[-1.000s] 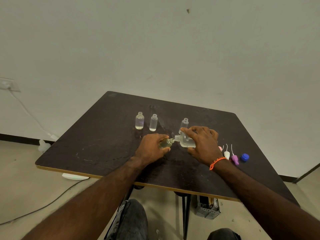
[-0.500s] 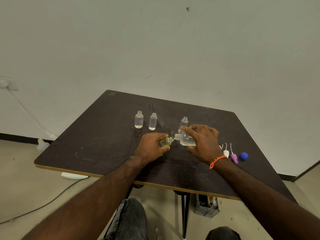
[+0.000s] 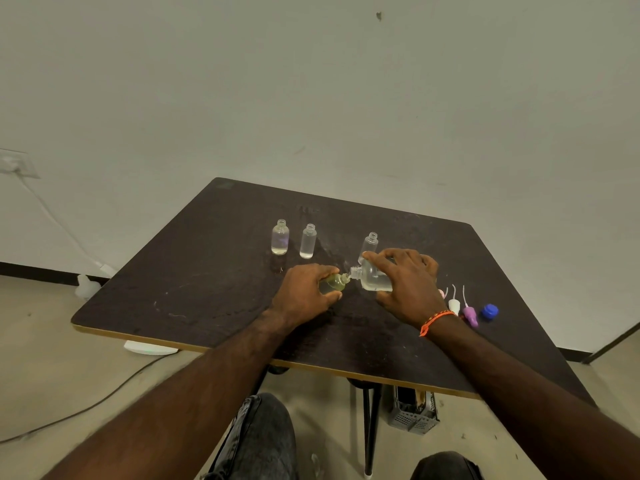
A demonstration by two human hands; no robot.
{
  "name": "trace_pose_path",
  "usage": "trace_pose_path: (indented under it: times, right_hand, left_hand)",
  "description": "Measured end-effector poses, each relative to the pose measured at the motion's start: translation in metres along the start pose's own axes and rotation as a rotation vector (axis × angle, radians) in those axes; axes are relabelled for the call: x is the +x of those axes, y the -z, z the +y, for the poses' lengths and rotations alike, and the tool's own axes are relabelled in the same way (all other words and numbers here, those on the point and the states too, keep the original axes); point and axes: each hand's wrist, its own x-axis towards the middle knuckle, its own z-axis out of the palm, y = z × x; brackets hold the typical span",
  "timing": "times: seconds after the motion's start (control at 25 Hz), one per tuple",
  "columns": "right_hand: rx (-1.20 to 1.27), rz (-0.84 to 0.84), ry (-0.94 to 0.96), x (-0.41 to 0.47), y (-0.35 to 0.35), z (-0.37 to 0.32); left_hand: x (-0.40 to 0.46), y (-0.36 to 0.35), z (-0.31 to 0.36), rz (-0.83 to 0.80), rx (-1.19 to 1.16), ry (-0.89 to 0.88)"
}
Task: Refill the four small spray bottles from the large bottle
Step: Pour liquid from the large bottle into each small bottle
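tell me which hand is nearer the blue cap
Right. The right hand holds the large bottle just left of the blue cap; the left hand is farther left.

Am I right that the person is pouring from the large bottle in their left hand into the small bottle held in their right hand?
Not quite: the hands are swapped. The head view shows the right hand tipping the large bottle into the small bottle held by the left hand.

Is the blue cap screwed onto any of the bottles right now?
No, the blue cap lies loose on the table beside the spray tops, right of both hands.
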Motion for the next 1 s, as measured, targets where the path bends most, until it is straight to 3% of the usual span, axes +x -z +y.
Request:
trace_pose_path:
  times: [0.28, 0.48, 0.72, 1.0]
  right_hand:
    - [0.081, -0.010, -0.024, -0.001, -0.001, -0.003]
    - [0.336, -0.009, -0.138, 0.000, -0.007, -0.010]
    - [0.761, 0.122, -0.339, -0.005, -0.010, -0.004]
    - [0.858, 0.088, -0.415, -0.018, -0.017, -0.002]
  left_hand:
    - [0.001, 0.000, -0.002, 0.010, -0.035, 0.003]
    - [0.001, -0.001, -0.001, 0.034, -0.108, -0.009]
    - [0.001, 0.000, 0.000, 0.047, -0.241, 0.076]
    - [-0.001, -0.002, -0.004, 0.034, -0.204, 0.137]
